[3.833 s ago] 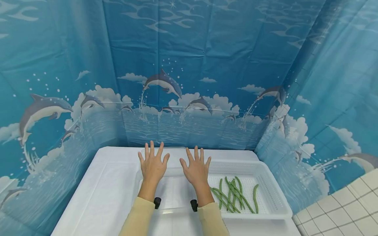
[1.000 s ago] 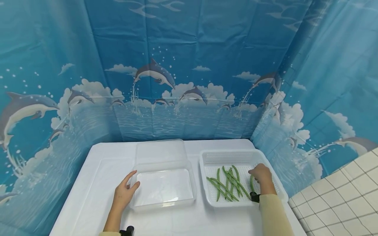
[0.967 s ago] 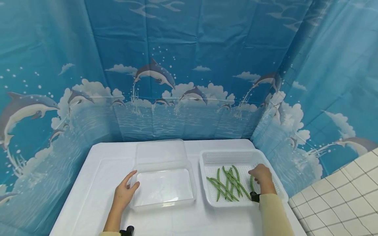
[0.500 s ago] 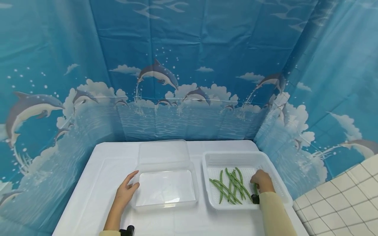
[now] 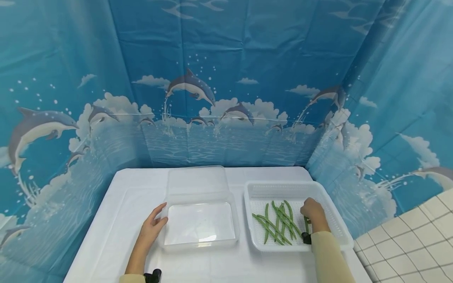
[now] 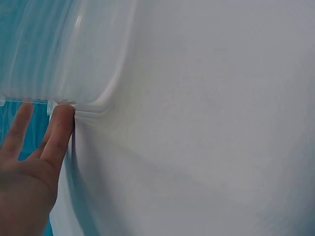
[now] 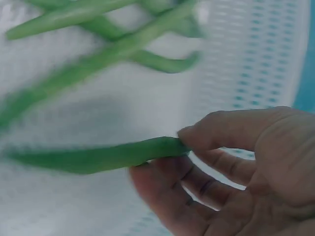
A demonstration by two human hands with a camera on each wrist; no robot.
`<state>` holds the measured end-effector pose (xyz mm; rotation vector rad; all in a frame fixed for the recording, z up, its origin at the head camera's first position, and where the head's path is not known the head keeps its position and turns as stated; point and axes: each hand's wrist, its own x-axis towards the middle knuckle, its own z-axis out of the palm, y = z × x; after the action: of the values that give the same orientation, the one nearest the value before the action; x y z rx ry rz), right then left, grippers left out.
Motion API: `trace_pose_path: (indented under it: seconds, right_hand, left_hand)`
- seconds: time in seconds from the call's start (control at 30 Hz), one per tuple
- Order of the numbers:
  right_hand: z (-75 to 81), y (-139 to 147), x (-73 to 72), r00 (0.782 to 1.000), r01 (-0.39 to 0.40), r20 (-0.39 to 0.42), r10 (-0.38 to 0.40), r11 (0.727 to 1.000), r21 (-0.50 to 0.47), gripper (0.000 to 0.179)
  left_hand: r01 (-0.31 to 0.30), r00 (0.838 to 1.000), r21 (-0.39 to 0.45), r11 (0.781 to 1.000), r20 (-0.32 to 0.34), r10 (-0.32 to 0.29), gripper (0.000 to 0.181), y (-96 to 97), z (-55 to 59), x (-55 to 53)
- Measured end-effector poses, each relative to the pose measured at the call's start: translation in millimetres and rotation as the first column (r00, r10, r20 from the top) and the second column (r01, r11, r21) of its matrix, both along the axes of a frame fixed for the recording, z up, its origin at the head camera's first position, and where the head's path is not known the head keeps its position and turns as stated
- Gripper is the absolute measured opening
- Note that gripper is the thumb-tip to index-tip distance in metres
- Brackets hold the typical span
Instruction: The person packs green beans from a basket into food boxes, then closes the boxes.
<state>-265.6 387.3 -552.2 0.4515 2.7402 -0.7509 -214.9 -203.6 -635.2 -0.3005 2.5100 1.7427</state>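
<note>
My right hand (image 5: 314, 214) is over the right side of a white perforated plastic basket (image 5: 260, 186). Between thumb and fingers it pinches one end of a green bean (image 7: 108, 156), whose other end points away over the basket floor. Several more green beans (image 5: 277, 221) lie crossed in the basket, to the left of that hand. My left hand (image 5: 148, 231) rests its extended fingers against the left side of a clear plastic container (image 5: 234, 220). In the left wrist view, fingertips (image 6: 64, 110) touch the container's rim and nothing is gripped.
A clear lid-like panel (image 5: 198, 181) lies behind the container. Both containers stand on a white-covered table (image 5: 116, 220). A blue dolphin-print curtain (image 5: 226, 145) hangs close around the back and sides. White tiles (image 5: 414, 236) show at right.
Both hands, spread over the clear container earlier, have parted: the left to its left side, the right into the basket. The right hand has taken hold of the separate bean at right.
</note>
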Motion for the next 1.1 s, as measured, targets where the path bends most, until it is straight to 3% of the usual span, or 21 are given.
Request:
trace_pose_path:
  seconds: [0.13, 0.27, 0.43, 0.57, 0.7, 0.83, 0.97, 1.1]
  right_hand:
    - [26.5, -9.8, -2.9, 0.996, 0.023, -0.080, -0.027, 0.999, -0.046, 0.048]
    - [58.0, -39.7, -4.2, 0.983, 0.035, -0.171, -0.060, 0.988, -0.149, 0.054]
    - [90.8, -104.5, 4.1, 0.960, -0.049, -0.276, -0.039, 0.951, -0.306, 0.052]
    - [97.9, -161.2, 5.9, 0.952, -0.140, -0.307, 0.010, 0.904, -0.404, 0.050]
    - [89.8, -217.1, 4.2, 0.937, -0.228, -0.341, 0.073, 0.868, -0.441, 0.046]
    - [69.8, -263.0, -0.1, 0.932, -0.296, -0.334, 0.144, 0.834, -0.465, 0.047]
    - [43.9, -295.4, -4.9, 0.941, -0.312, -0.278, 0.193, 0.814, -0.490, 0.046]
    - [19.7, -314.9, -8.5, 0.957, -0.282, -0.210, 0.201, 0.819, -0.500, 0.044]
  left_hand:
    - [0.004, 1.000, 0.002, 1.000, -0.007, -0.004, 0.056, -0.6, -1.1, -0.2]
    - [0.002, 1.000, 0.022, 1.000, 0.007, -0.002, 0.055, -2.9, -1.0, 0.9]
    - [-0.008, 1.000, 0.003, 1.000, 0.010, 0.008, 0.056, -2.4, 2.0, 2.0]
    - [-0.009, 1.000, -0.024, 1.000, -0.004, 0.009, 0.056, -1.0, 2.7, 1.3]
    - [-0.006, 1.000, -0.031, 1.000, -0.010, 0.006, 0.055, -1.3, 2.8, 0.8]
    - [-0.010, 1.000, -0.016, 1.000, -0.006, 0.010, 0.055, -0.6, 3.9, 0.4]
    - [-0.016, 1.000, -0.007, 1.000, 0.001, 0.016, 0.056, 0.2, 5.2, 0.6]
    - [-0.015, 1.000, -0.009, 1.000, 0.010, 0.015, 0.056, 1.4, 6.2, 1.4]
